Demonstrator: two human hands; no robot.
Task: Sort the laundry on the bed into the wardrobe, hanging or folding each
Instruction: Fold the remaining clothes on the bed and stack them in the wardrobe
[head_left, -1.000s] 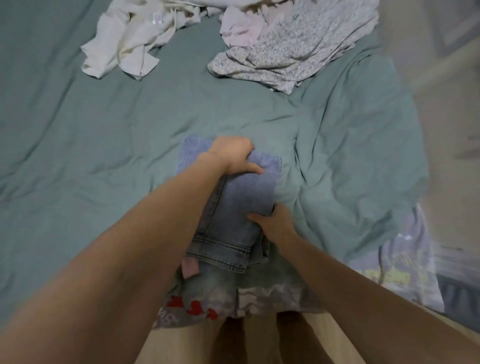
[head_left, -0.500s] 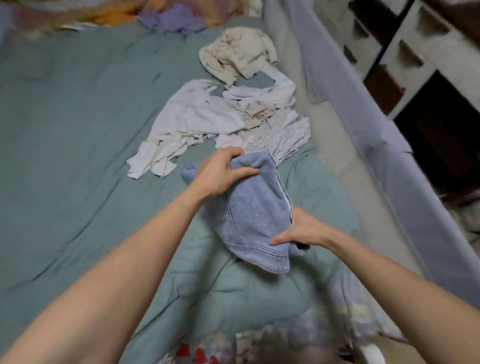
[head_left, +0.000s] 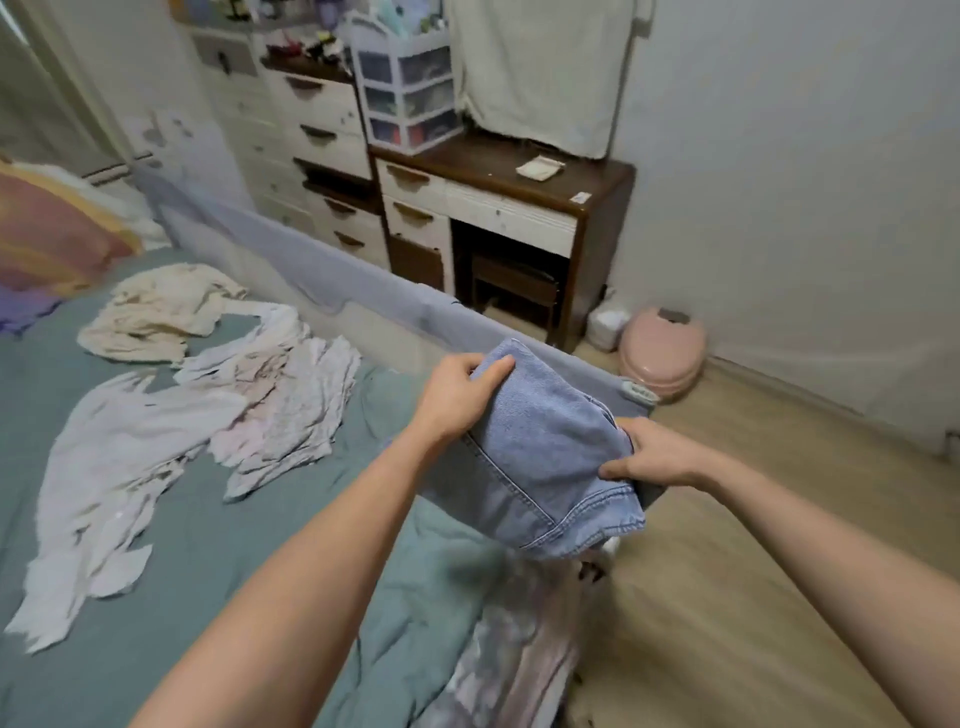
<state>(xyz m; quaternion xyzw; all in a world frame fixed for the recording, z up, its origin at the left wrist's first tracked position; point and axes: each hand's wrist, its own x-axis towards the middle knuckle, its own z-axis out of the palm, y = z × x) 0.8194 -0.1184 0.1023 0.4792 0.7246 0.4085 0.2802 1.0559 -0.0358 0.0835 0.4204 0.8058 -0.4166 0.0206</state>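
Both hands, left hand (head_left: 457, 397) and right hand (head_left: 652, 457), pinched the folded jeans (head_left: 545, 457) above the bed's (head_left: 182, 545) right edge; each grip curled tight. Pale clothes (head_left: 208, 415) lay unsorted at the far left; most work remained, I judged

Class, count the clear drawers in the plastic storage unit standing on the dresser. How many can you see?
3. The plastic storage unit has a top drawer, a middle one and a bottom one, stacked directly. More may sit beyond the frame's top.
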